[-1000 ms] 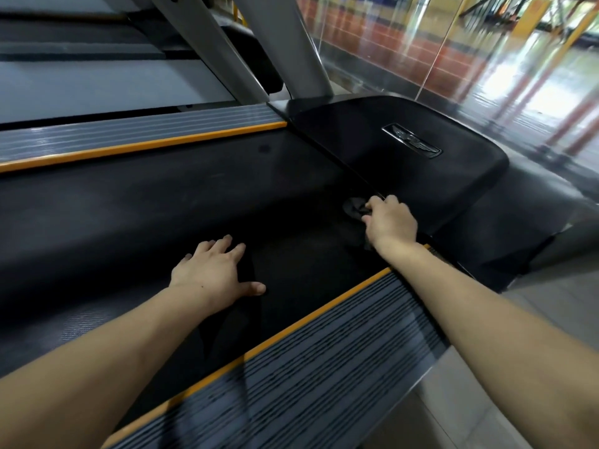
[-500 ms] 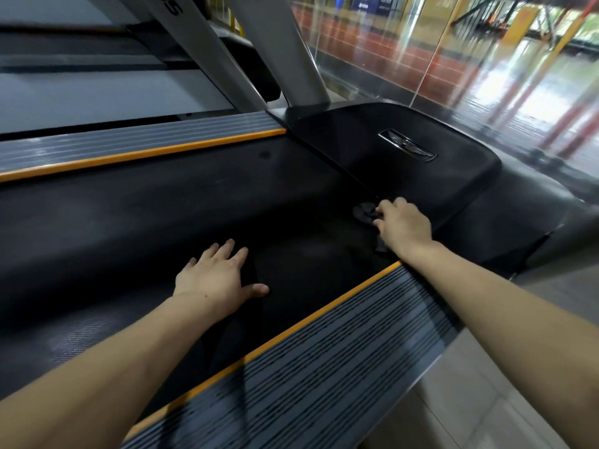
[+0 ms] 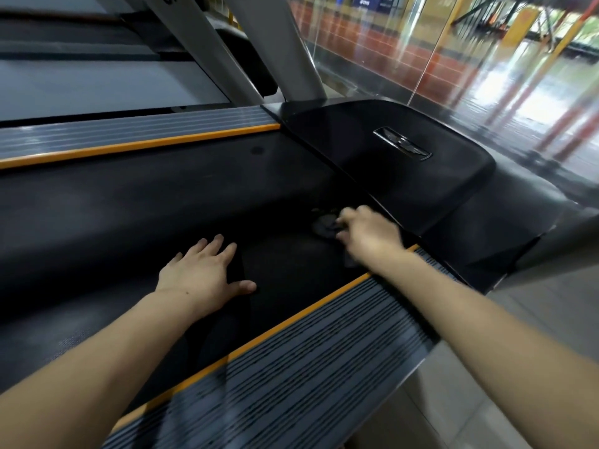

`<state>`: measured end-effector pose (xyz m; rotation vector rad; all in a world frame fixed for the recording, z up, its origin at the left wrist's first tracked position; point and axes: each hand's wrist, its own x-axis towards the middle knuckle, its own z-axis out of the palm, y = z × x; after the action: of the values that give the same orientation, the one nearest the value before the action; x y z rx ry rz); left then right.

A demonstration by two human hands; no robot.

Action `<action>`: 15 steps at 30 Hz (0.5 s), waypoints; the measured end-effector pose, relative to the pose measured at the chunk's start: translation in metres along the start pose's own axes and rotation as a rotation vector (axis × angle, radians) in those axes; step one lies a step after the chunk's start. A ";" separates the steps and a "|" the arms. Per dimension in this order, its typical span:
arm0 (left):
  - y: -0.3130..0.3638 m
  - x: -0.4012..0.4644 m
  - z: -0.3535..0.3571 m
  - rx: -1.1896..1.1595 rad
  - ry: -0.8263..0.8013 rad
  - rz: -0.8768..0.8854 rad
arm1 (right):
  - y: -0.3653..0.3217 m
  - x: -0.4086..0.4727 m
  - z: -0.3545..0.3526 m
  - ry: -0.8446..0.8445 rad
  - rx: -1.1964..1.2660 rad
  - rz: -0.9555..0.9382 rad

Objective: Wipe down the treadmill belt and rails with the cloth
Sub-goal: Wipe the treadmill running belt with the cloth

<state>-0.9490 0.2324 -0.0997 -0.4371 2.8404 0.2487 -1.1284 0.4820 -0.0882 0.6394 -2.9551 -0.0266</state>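
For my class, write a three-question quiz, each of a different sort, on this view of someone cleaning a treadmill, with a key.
1. True or false: the left hand lies flat, fingers spread, on the black belt.
2. Multiple choice: the right hand grips a dark cloth at which spot? A) on the far rail; B) on the belt beside the motor cover; C) on the floor.
3. Fill in: the near rail has an edge strip of what colour?

Key: 1 true; 2 B; 3 orange.
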 end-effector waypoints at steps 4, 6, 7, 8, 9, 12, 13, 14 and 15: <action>0.002 0.002 -0.001 0.000 -0.005 -0.008 | 0.026 0.015 0.004 0.039 0.048 0.230; 0.003 0.004 -0.002 -0.002 -0.003 -0.010 | 0.000 0.006 0.003 0.019 0.028 0.184; 0.002 0.003 -0.003 -0.009 0.007 -0.008 | -0.018 -0.001 0.001 0.006 0.035 0.147; 0.001 0.003 -0.002 -0.019 0.022 -0.003 | -0.037 -0.009 0.000 -0.001 0.061 0.104; -0.002 0.002 -0.001 -0.026 0.043 0.009 | -0.055 -0.019 0.000 0.001 0.096 0.051; -0.011 -0.008 0.006 -0.014 0.092 0.053 | -0.094 -0.054 0.003 0.049 0.195 -0.166; -0.015 -0.012 0.008 -0.011 0.095 0.057 | -0.093 -0.057 0.004 0.057 0.208 -0.211; -0.018 -0.017 0.009 -0.010 0.098 0.058 | -0.087 -0.053 0.003 0.066 0.197 -0.215; -0.022 -0.021 0.010 -0.009 0.104 0.057 | -0.077 -0.046 0.003 0.074 0.161 -0.181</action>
<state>-0.9201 0.2199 -0.1066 -0.3824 2.9572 0.2569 -1.0558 0.4303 -0.0995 0.9059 -2.8388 0.2164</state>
